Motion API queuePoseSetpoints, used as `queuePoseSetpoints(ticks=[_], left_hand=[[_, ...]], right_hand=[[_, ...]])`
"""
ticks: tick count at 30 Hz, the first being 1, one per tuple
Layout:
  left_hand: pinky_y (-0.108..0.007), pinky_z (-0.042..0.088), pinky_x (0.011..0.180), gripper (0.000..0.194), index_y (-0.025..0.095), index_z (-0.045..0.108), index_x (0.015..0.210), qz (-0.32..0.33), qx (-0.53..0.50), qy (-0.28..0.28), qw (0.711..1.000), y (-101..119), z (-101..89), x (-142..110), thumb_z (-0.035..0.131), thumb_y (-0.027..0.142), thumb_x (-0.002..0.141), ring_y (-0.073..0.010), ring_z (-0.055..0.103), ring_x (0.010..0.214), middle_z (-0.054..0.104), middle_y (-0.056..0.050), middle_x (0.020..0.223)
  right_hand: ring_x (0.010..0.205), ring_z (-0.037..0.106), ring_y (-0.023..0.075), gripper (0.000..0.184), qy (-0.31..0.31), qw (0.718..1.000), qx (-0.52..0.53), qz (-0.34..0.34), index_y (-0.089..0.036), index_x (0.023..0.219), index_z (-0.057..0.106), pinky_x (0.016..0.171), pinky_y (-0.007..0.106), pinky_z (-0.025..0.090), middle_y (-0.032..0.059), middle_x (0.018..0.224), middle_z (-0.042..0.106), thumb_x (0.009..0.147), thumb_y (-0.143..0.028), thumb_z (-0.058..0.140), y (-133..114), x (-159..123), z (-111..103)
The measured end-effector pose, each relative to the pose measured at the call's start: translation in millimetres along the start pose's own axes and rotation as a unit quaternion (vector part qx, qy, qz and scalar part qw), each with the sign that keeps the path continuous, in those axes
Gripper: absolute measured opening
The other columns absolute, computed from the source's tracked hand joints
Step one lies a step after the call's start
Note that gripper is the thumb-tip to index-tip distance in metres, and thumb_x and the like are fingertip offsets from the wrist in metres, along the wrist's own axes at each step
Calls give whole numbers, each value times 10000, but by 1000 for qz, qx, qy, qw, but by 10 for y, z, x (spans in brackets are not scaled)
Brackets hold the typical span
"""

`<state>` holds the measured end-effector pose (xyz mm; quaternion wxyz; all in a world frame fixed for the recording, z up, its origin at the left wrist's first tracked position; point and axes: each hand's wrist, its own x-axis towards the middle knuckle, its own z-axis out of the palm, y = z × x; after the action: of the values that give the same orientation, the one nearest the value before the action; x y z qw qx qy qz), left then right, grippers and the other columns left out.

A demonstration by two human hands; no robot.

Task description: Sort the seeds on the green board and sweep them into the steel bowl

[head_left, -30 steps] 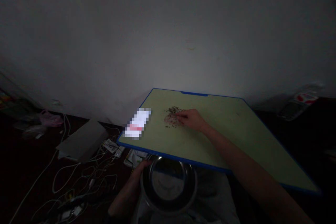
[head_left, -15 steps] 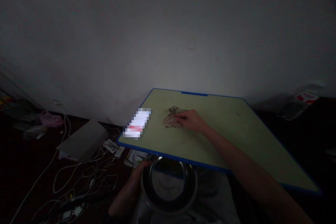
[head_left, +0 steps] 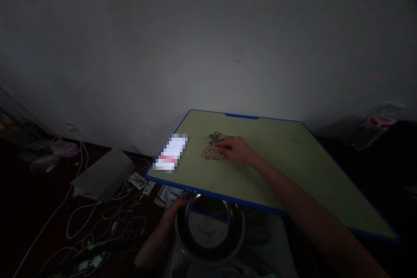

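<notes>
Protractor-like half-disc (head_left: 210, 153), clear with reddish markings, lies on the pale table (head_left: 280, 178), left of its middle, among a scatter of small dark grains (head_left: 216, 135); most of these lie on its far side, a few along its near edge. The right hand (head_left: 240, 151) has the disc at its right part, thumb and forefinger drawn nearly together with the thin plastic apparently between them, though the dim light blurs the exact contact. A press too hard or a quick flick could send grains skidding, and a lifted edge might let them slip underneath. Left of the disc, well apart from it, a lit phone (head_left: 171, 154) lies close to the table's left side, where a wide sweep might knock it off. Below the near edge, the left hand (head_left: 169, 219) clasps the left side of a metal bowl (head_left: 208, 230), thumb at the rim, its other fingers hidden. Part of the bowl's mouth sits right by that edge; should the bowl tilt or drift, anything going over could miss it. Farther out, a grey box (head_left: 104, 173) and tangled white cables (head_left: 73, 215) lie on the dark floor, where stray grains would be hard to spot.
</notes>
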<state>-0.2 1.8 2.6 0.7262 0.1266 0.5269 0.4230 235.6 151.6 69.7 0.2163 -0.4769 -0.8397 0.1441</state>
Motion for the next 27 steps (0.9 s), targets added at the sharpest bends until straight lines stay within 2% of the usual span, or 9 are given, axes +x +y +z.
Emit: queuePoseSetpoints(ticks=[5,9,12,15,18,23,27], left_hand=[[-279,478,579,261,150,674,557,-5,9,-11,1000,8,31,-28,582,258,776,-175,615,461,684,-26,479],[-276,468,597,249,143,685,590,4,29,-14,999,-9,-18,21,581,262,782,-175,622,486,694,-24,498],[-274,469,621,187,139,705,653,13,21,-18,1000,-16,-52,69,592,235,767,-171,618,491,685,-8,500],[-288,476,634,203,136,707,651,0,19,-15,1000,-1,-27,57,585,254,762,-177,609,473,674,-12,482],[-274,470,617,260,132,702,606,-6,26,-16,1000,27,30,-3,561,259,784,-168,605,469,684,-26,488],[-254,446,560,292,138,689,552,-7,21,-3,1000,29,58,-34,558,246,788,-157,606,470,692,-30,479],[-257,427,536,277,149,669,528,6,24,-3,1000,-6,10,8,571,236,772,-152,581,447,669,-13,454]], right_hand=[[605,588,130,265,-12,1000,-3,-8,-225,1017,748,573,229,376,29,773,740,796,-221,602,-6,5,-5],[574,564,123,232,-31,999,7,-17,-205,956,763,561,225,362,22,693,719,800,-236,595,-20,4,-21],[592,572,125,240,-47,999,21,-17,-199,962,760,569,223,368,20,712,722,797,-234,589,-29,1,-36],[623,594,132,254,-64,997,39,-33,-193,976,754,588,225,388,19,746,730,790,-222,583,-25,-3,-42],[604,605,138,258,-89,993,65,-38,-185,972,749,585,230,408,12,691,718,806,-242,559,-18,-9,-41],[605,636,150,216,-126,984,127,6,-191,916,736,588,245,459,11,675,711,799,-253,565,-7,-23,-67],[586,647,155,173,-178,962,205,37,-164,861,704,553,250,482,32,693,710,772,-259,590,41,-34,-151]])
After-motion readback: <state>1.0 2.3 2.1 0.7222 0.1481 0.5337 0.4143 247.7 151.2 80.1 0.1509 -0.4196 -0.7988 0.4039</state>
